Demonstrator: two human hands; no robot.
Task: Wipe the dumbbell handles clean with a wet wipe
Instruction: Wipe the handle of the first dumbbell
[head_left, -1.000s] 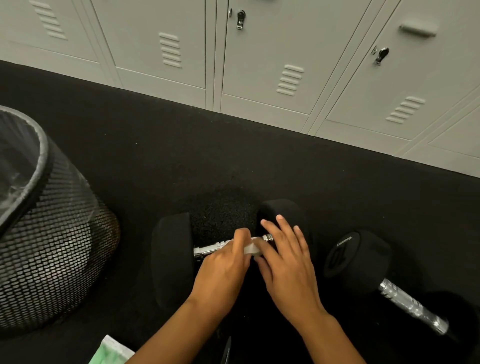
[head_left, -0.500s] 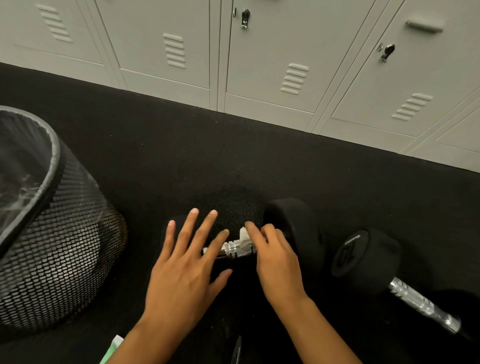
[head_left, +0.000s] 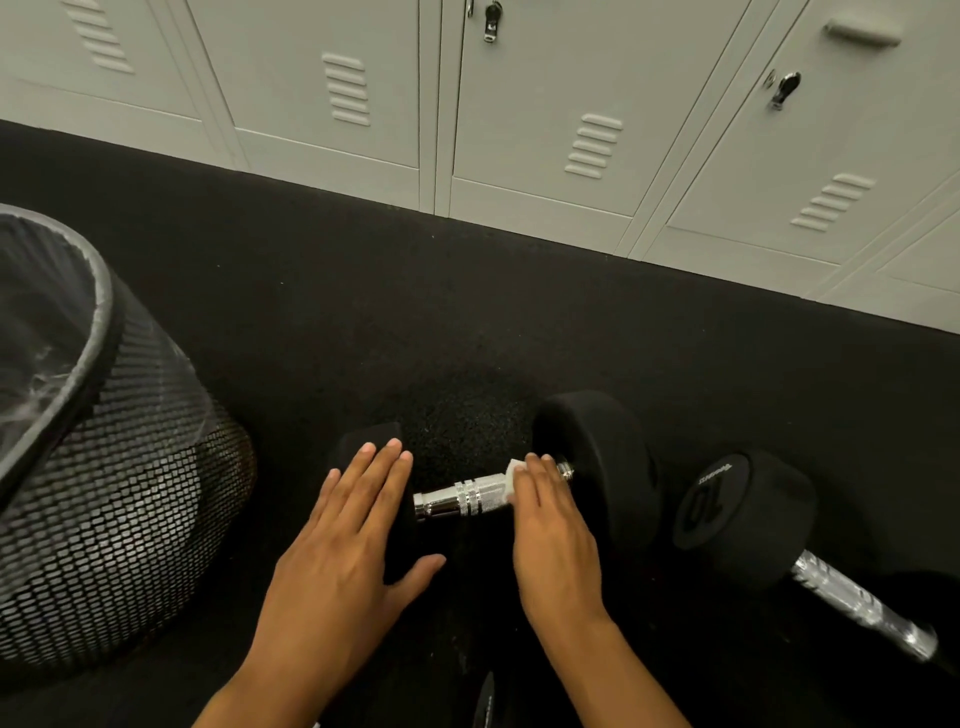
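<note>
The near dumbbell lies on the black floor, its chrome handle running left to right between two black weight ends.

Left hand: released, fingers straight and close together, thumb spread to the right. The palm and fingers rest flat on the left weight end. It grips nothing.

Right hand: fingers curved down over the right portion of the handle, next to the right weight end. A white wet wipe sits under the fingertips, pressed against the handle; only a small corner of the wipe shows at the left of the fingers. The left portion of the handle is uncovered.

A second dumbbell lies on the floor just to the right of the first, marked "20" on its end face, with its handle pointing toward the lower right. Neither hand touches it.

A black mesh bin with a clear liner stands to the left, apart from the hands. Grey lockers line the far edge of the floor.
</note>
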